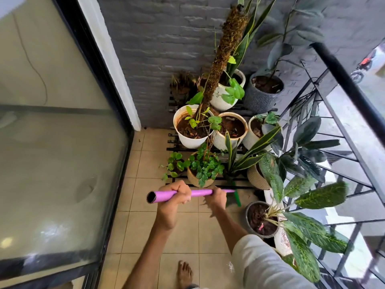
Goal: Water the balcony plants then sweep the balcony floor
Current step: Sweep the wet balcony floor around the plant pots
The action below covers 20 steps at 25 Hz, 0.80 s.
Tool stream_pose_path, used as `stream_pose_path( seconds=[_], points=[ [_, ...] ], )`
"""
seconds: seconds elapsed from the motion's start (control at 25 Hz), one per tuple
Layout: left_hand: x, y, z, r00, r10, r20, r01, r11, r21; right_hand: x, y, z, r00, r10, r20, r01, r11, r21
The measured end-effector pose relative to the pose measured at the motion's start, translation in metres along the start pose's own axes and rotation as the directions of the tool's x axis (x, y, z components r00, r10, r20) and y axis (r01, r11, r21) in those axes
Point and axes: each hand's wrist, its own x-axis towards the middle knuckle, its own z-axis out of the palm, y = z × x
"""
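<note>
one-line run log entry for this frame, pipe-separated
phase: sweeping | left hand: grips broom handle near top | right hand: grips handle lower | broom head: by plant stand

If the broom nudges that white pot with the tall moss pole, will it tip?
Probably not easily: the white pot looks wide and full of soil, so likely heavy. But the moss pole rises tall and leans, so a hard push may rock it. It stands on a slatted rack.

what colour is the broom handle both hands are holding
Pink-purple, with a green piece at its lower end; the broom handle shows plainly in the head view.
</note>
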Motion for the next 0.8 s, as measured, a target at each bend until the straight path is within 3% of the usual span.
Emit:
stream_pose_path(
  seconds=[0.12, 0.28, 0.52, 0.8],
  points=[
    [0.000, -0.019, 0.003, 0.997, -0.067, 0.049, 0.062, 0.993, 0.096, 0.028, 0.028, -0.009, 0.999, 0.014, 0.034, -0.010, 0.995, -0.096],
    [-0.003, -0.018, 0.005, 0.994, -0.110, 0.008, 0.107, 0.979, 0.171, 0.013, 0.026, 0.006, 0.993, -0.059, 0.098, 0.059, 0.998, 0.007],
    [0.027, 0.047, -0.032, 0.990, -0.140, -0.014, 0.138, 0.948, 0.287, -0.049, -0.051, 0.027, 0.967, -0.169, 0.190, 0.168, 0.986, 0.021],
    [-0.003, 0.115, -0.082, 0.996, -0.061, -0.058, 0.079, 0.913, 0.400, -0.133, -0.123, 0.127, 0.868, -0.250, 0.429, 0.172, 0.962, 0.211]
  ],
)
